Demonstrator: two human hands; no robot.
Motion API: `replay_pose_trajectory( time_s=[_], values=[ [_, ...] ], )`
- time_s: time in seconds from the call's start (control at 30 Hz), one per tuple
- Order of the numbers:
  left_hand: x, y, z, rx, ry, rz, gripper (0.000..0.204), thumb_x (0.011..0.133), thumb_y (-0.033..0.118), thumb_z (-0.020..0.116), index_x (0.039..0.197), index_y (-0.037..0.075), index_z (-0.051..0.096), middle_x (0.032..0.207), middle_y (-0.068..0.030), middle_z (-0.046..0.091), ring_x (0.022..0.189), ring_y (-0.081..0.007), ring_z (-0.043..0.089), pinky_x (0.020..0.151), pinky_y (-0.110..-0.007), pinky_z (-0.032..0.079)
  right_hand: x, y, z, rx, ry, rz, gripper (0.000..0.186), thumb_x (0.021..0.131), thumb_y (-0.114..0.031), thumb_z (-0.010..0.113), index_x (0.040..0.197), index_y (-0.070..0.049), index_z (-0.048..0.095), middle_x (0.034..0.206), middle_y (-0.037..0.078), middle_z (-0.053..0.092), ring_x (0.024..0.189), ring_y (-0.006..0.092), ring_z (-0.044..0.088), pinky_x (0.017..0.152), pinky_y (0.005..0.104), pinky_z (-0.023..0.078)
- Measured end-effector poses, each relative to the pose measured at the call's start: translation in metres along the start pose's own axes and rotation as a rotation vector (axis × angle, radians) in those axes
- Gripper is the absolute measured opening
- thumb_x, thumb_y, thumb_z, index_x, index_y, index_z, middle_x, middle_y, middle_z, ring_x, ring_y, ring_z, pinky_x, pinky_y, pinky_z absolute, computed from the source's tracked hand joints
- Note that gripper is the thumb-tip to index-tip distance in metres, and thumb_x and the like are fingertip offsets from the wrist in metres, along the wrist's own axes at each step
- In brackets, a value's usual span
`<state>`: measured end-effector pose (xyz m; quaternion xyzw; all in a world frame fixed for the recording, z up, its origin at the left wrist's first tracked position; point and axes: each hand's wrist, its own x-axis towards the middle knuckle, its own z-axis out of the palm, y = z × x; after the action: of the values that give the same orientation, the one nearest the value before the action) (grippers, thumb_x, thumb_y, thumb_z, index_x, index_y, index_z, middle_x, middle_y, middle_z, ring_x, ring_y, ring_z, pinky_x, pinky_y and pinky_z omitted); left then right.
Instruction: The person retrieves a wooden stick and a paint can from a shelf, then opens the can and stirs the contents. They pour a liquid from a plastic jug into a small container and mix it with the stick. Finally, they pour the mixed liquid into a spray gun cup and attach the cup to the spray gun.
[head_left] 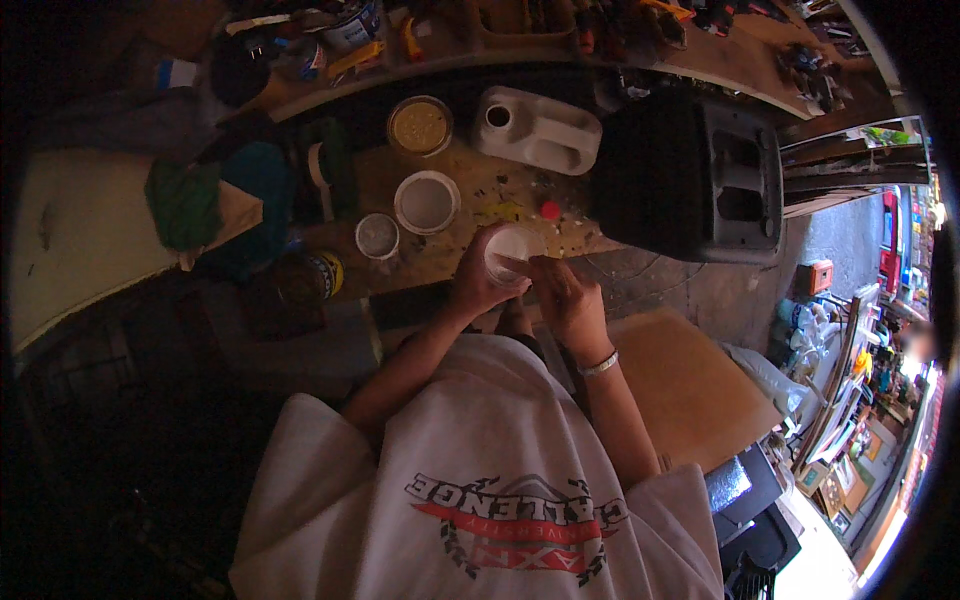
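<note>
A clear cup of white liquid (516,241) is gripped in my left hand (478,275) near the front of the wooden bench (385,175). My right hand (568,305) has its fingers closed on a thin stick (515,264) that dips into the cup. Left of the cup stand a tub of white material (427,200) and a smaller white cup (377,238). Behind them sit a round can with a gold-coloured lid (419,126) and a white plastic jug (536,130). A small red cap (550,210) lies just beyond my hands.
A large black plastic case (680,175) fills the bench's right end. Green and teal cloths (185,200) are at the left, beside a can with a yellow label (310,277). A shelf (380,80) of clutter runs behind. A brown board (680,390) is below right.
</note>
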<state>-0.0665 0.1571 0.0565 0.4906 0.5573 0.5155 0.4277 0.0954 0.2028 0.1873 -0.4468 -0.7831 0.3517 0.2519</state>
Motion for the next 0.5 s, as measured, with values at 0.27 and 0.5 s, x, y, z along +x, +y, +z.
replay_pose_trajectory(
  time_s=[0.27, 0.5],
  values=[
    [0.0, -0.0004, 0.0013, -0.076, -0.022, -0.053, 0.092, 0.068, 0.02, 0.094, 0.144, 0.004, 0.046, 0.138, -0.0169, 0.056, 0.129, -0.0323, 0.057, 0.11, -0.042, 0.045, -0.0005, 0.004, -0.0011, 0.032, -0.047, 0.075, 0.025, 0.092, -0.004, 0.069, 0.116, -0.007, 0.069, 0.109, 0.016, 0.073, 0.087, 0.037, 0.073, 0.073, 0.0421, 0.059],
    [-0.0021, -0.0017, 0.0002, 0.005, -0.021, -0.015, 0.094, 0.069, 0.022, 0.093, 0.147, 0.006, 0.044, 0.139, -0.0171, 0.055, 0.13, -0.033, 0.056, 0.11, -0.043, 0.046, -0.0003, 0.008, 0.0032, 0.0, -0.025, -0.048, 0.027, 0.09, -0.005, 0.07, 0.117, -0.007, 0.069, 0.108, 0.013, 0.074, 0.084, 0.0366, 0.073, 0.072, 0.0418, 0.06]
  ],
)
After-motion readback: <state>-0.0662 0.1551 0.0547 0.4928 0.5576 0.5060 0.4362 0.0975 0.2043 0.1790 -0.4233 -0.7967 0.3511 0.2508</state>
